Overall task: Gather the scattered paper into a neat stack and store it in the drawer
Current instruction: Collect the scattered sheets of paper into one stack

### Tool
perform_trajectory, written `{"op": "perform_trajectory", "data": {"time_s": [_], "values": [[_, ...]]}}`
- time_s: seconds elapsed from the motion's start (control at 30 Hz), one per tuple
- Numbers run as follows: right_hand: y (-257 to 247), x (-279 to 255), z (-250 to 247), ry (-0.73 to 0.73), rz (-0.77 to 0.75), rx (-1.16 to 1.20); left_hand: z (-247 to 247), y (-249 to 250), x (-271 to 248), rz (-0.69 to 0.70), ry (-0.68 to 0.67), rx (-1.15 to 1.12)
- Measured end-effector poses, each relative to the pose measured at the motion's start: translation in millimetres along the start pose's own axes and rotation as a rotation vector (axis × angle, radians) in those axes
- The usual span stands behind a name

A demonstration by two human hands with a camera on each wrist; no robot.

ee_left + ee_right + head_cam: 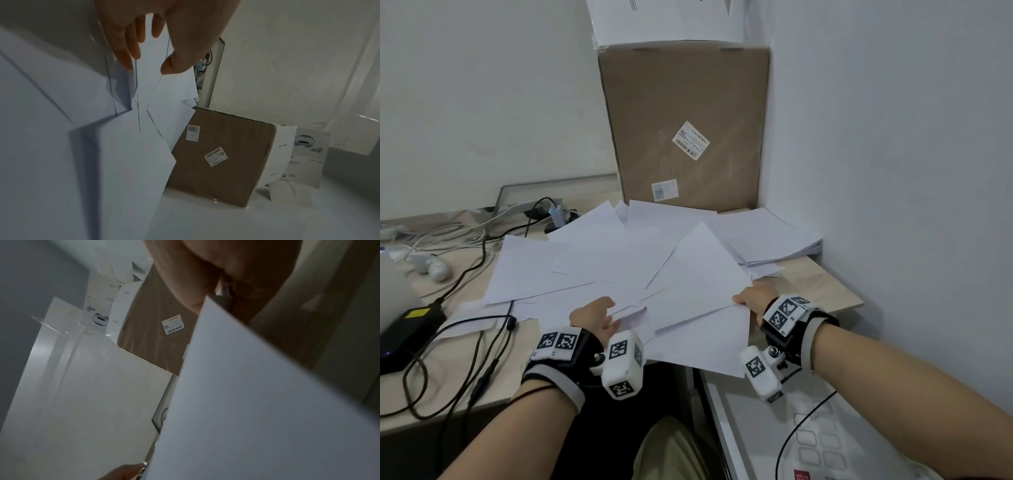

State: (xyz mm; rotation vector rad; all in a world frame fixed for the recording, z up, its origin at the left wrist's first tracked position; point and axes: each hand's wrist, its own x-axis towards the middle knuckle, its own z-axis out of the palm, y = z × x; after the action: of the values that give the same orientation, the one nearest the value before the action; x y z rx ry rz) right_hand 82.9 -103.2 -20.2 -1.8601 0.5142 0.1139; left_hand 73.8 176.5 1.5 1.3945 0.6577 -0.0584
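Several loose white paper sheets [619,260] lie fanned over the wooden desk [825,284], and some hang over its front edge. My left hand [606,313] is at the near middle of the pile, thumb on top and fingers under a few sheets [144,97], pinching them. My right hand [743,299] grips the right edge of the top sheets [257,394] near the desk's right side. A tidier paper stack [774,236] rests at the back right by the wall. No open drawer shows in any view.
A tall cardboard box [685,120] stands against the back wall behind the papers. Tangled cables [476,274] and a black power brick [410,325] crowd the desk's left side. A white cabinet top [756,428] with a black cable sits below the desk at right.
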Motion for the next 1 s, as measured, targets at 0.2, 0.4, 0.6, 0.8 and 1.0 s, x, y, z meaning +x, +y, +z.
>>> {"op": "perform_trajectory", "data": {"time_s": [0.2, 0.4, 0.6, 0.8, 1.0], "values": [[-30, -2, 6, 0.059, -0.138, -0.003, -2, 6, -11, 0.053, -0.024, 0.125], [-77, -16, 0, 0.151, -0.332, -0.119, -7, 15, -21, 0.053, -0.077, 0.171], [-135, -25, -26, 0.226, -0.482, -0.243, -4, 16, -31, 0.004, -0.148, 0.079], [-170, -28, -83, 0.349, -0.509, -0.176, 5, 24, -36, 0.045, -0.141, 0.042], [-184, -25, -144, 0.499, -0.502, -0.045, 22, 31, -36, 0.02, -0.202, 0.063]]}}
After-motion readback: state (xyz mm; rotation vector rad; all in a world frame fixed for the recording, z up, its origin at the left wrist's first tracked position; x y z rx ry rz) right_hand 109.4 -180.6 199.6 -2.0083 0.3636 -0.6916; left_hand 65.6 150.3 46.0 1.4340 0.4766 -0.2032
